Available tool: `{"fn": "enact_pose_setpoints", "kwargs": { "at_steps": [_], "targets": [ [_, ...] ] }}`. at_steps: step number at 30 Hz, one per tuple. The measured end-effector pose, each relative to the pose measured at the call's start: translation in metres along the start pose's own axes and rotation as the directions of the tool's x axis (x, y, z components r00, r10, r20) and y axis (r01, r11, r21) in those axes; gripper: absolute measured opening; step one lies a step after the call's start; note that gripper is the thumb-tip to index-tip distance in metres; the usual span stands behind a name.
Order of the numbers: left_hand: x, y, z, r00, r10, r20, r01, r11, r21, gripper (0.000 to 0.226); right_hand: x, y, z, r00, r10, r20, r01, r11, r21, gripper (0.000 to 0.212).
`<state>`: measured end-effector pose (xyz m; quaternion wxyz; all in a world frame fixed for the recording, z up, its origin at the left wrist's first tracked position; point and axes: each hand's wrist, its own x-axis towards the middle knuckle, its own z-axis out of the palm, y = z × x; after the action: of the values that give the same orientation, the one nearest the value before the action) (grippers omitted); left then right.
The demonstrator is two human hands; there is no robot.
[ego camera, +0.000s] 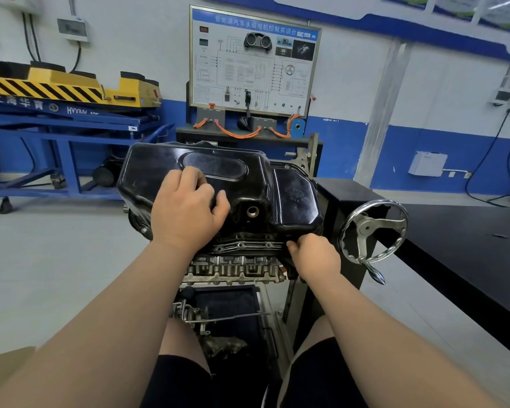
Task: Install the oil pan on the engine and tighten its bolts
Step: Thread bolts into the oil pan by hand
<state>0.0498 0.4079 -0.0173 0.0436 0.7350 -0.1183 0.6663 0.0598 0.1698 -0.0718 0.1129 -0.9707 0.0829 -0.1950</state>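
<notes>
The black oil pan (292,198) sits upside up on the engine (236,270), which is clamped in a stand. Its flange (248,245) shows a row of bolt holes along the near edge. My left hand (186,210) rests on top of the pan with its fingers curled under; nothing shows inside them. My right hand (312,257) is at the flange's near right corner, where thumb and fingertips pinch a small dark bolt (288,237) mostly hidden by the fingers. A round drain hole (252,212) opens in the pan's near wall.
The stand's chrome handwheel (374,231) sticks out just right of my right hand. A black table (468,251) runs along the right. Below the engine hangs a drip tray (227,301) with metal parts. A blue lift (56,122) and a training board (253,63) stand behind.
</notes>
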Motion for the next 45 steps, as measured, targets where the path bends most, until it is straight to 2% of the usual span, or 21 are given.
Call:
{"fn": "enact_pose_setpoints", "kwargs": {
  "at_steps": [4,6,9,12,18,27,33,38,41,43,45],
  "targets": [
    [0.001,0.001,-0.001,1.000,0.001,0.009,0.000,1.000,-0.005,0.043,-0.002,0.002,0.006,0.999,0.006,-0.035,-0.002,0.994,0.113,0.026],
    [0.001,0.001,-0.001,1.000,0.003,0.011,-0.003,1.000,-0.002,0.043,-0.004,0.001,0.011,0.998,0.035,-0.056,-0.021,0.972,0.235,0.023],
    [0.001,0.001,-0.001,1.000,0.005,0.003,-0.005,1.000,0.000,0.042,-0.009,-0.001,0.018,0.993,0.090,-0.072,-0.055,0.918,0.392,0.027],
    [0.002,0.001,-0.002,1.000,0.013,0.001,-0.013,1.000,-0.003,0.041,-0.010,-0.003,0.019,0.993,0.106,-0.057,-0.071,0.895,0.440,0.031],
    [0.002,0.002,-0.005,1.000,0.011,0.018,-0.011,1.000,-0.001,0.040,-0.010,-0.005,0.013,0.997,0.059,-0.047,-0.038,0.936,0.351,0.028],
    [0.001,0.002,-0.006,1.000,0.009,0.029,-0.008,1.000,-0.001,0.041,-0.006,-0.006,0.001,1.000,0.014,0.001,-0.014,1.000,-0.001,0.034],
    [0.001,0.002,-0.006,0.999,0.002,0.032,-0.002,1.000,-0.004,0.040,-0.008,-0.006,0.001,1.000,-0.015,0.014,0.016,0.997,-0.073,0.042],
    [0.000,0.002,-0.004,1.000,0.003,0.031,-0.003,1.000,-0.011,0.040,-0.003,0.000,0.002,1.000,-0.020,0.015,0.021,0.998,-0.060,0.046],
    [0.000,0.002,-0.004,1.000,-0.002,0.027,0.002,1.000,-0.007,0.040,-0.001,0.003,0.005,1.000,0.016,-0.021,-0.015,0.999,0.044,0.041],
    [0.000,0.001,-0.004,1.000,-0.001,0.021,0.002,1.000,-0.007,0.040,-0.002,0.003,0.012,0.995,0.077,-0.060,-0.061,0.970,0.235,0.031],
    [0.000,0.001,-0.004,1.000,0.002,0.023,-0.002,1.000,-0.008,0.040,-0.002,0.000,0.019,0.988,0.149,-0.040,-0.118,0.895,0.430,0.024]
  ]
}}
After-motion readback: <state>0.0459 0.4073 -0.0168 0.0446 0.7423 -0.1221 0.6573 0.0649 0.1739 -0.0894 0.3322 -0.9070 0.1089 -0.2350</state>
